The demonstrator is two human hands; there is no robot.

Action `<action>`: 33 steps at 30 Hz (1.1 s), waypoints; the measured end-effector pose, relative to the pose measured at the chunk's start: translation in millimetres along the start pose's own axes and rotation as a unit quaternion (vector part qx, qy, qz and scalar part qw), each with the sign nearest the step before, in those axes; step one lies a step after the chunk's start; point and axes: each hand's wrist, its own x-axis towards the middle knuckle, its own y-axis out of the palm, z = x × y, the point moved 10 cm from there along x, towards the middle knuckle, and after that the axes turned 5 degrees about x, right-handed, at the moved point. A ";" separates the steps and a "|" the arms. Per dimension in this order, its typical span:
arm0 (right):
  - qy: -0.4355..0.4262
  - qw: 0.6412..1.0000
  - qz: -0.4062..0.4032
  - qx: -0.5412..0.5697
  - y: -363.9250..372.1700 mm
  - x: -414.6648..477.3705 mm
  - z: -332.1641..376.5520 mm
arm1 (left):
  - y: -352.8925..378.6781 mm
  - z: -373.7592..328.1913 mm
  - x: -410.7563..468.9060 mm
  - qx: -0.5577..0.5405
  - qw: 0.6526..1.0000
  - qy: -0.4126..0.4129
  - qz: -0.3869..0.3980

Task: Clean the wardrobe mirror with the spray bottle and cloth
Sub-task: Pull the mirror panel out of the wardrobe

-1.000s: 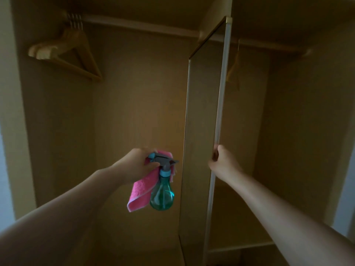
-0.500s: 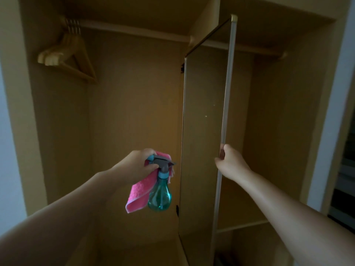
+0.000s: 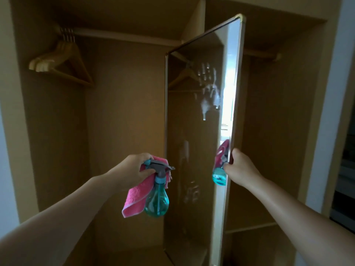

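A tall gold-framed mirror (image 3: pixel 194 143) stands swung out from the middle of the open wardrobe, its glass facing left. White handprints and smears mark the upper and middle glass. My right hand (image 3: pixel 240 167) grips the mirror's front edge at mid height. My left hand (image 3: pixel 132 169) holds a teal spray bottle (image 3: pixel 156 200) with a grey trigger head, together with a pink cloth (image 3: pixel 136 198) that hangs beneath the hand, just left of the glass. The bottle and cloth are reflected in the glass beside my right hand.
Several wooden hangers (image 3: pixel 61 62) hang on the rail (image 3: pixel 123 34) at the upper left. The wardrobe's right bay has a low shelf (image 3: pixel 253 226). A white wall (image 3: pixel 330 112) borders the wardrobe on the right.
My right hand has pulled the mirror's edge further out and to the right, so more glass and its smears now show. My left hand with bottle and cloth has stayed about in place.
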 end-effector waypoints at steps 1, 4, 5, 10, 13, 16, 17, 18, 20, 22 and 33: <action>0.000 1.000 0.005 0.001 -1.4 2.6 -3.1 | 2.6 -3.8 1.4 0.003 1.000 -0.002 -0.004; -0.007 1.000 0.004 -0.002 -6.2 13.8 -13.1 | 7.3 -14.6 4.1 0.006 1.000 -0.009 -0.009; -0.009 1.000 0.001 0.004 -9.6 16.5 -15.1 | 6.8 -17.2 5.1 0.006 1.000 -0.012 -0.013; -0.008 0.999 -0.033 0.006 -27.3 39.6 -38.0 | 8.0 -29.8 6.8 -0.019 0.999 -0.024 -0.020; -0.016 0.998 -0.056 0.020 -31.6 55.3 -50.7 | 14.8 -38.3 7.5 -0.031 0.999 -0.038 -0.022; -0.025 0.997 -0.047 0.063 -25.3 75.1 -61.5 | 19.5 -44.0 11.9 0.002 0.998 -0.050 -0.027; -0.023 0.996 -0.045 0.076 -22.7 82.0 -65.2 | 19.7 -46.5 13.3 0.010 0.998 -0.053 -0.032; -0.013 0.996 -0.042 0.082 -19.4 88.3 -69.4 | 19.7 -49.6 15.0 0.015 0.998 -0.054 -0.038; 0.003 0.995 -0.045 0.089 -11.6 101.8 -77.9 | 18.8 -56.5 18.4 0.021 0.997 -0.051 -0.052; 0.013 0.993 -0.052 0.102 -4.5 114.1 -83.1 | 20.0 -62.3 21.8 0.025 0.997 -0.051 -0.054; -0.018 0.980 -0.153 0.127 -19.2 123.5 -75.7 | 24.4 -75.6 31.1 0.005 0.999 -0.037 -0.025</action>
